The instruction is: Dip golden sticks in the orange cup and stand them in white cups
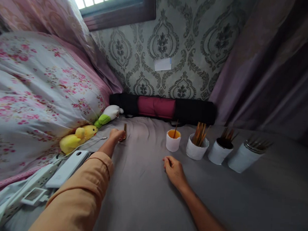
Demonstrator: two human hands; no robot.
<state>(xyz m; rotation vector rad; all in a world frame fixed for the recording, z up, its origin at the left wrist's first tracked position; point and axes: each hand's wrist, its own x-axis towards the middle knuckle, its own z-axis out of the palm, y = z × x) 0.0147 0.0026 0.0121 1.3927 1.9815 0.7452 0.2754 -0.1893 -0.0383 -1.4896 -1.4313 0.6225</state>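
Note:
My left hand point(116, 135) reaches out over the grey sheet and is closed around a few thin brown sticks point(124, 132) held upright. My right hand point(173, 171) rests on the grey sheet with its fingers curled under, and nothing shows in it. Just beyond the right hand stands a small white cup point(173, 140) with an orange inside and one stick in it. To its right stand three more white cups, the nearest point(196, 147) filled with several brown sticks.
A black and maroon roll point(162, 108) lies along the patterned wall. Yellow point(76, 138) and green-white point(108, 115) plush toys sit beside a floral duvet point(36, 95) at left. A white power strip and a white phone point(67, 168) lie near my left sleeve.

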